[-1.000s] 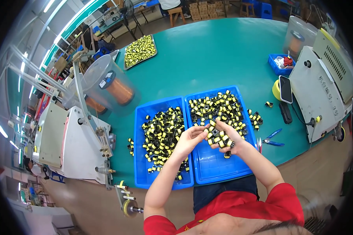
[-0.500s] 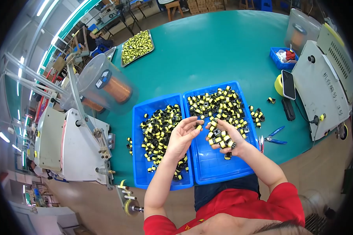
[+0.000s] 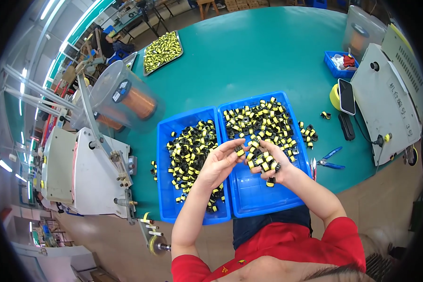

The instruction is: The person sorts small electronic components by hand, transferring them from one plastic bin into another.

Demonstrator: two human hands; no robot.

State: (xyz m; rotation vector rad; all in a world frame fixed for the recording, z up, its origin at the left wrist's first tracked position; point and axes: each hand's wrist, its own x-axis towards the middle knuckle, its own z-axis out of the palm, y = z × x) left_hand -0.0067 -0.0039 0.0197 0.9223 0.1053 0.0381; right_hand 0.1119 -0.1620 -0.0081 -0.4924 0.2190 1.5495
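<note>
My left hand [image 3: 218, 164] pinches one small black bobbin coil wrapped in yellow tape [image 3: 239, 151] between thumb and fingertips. Close beside it, my right hand [image 3: 282, 162] is curled around a cluster of the same coils [image 3: 264, 160], with several showing in the palm. Both hands are above the two blue bins, near their shared edge. Many coils fill the left blue bin [image 3: 167, 207]. In the right blue bin [image 3: 263, 207], coils are heaped toward the far end, and the blue bottom shows at the near end.
Loose coils [image 3: 308, 134] lie right of the bins. Blue-handled cutters [image 3: 332, 160], a phone [image 3: 346, 96] and a small blue box [image 3: 336, 70] are farther right. Machines stand at left [image 3: 96, 174] and right [image 3: 385, 103]. A metal tray of yellow pieces [image 3: 163, 51] sits at the far left.
The held coil has turned slightly in my left fingertips, and both hands remain close together. The whole view has shifted up a little.
</note>
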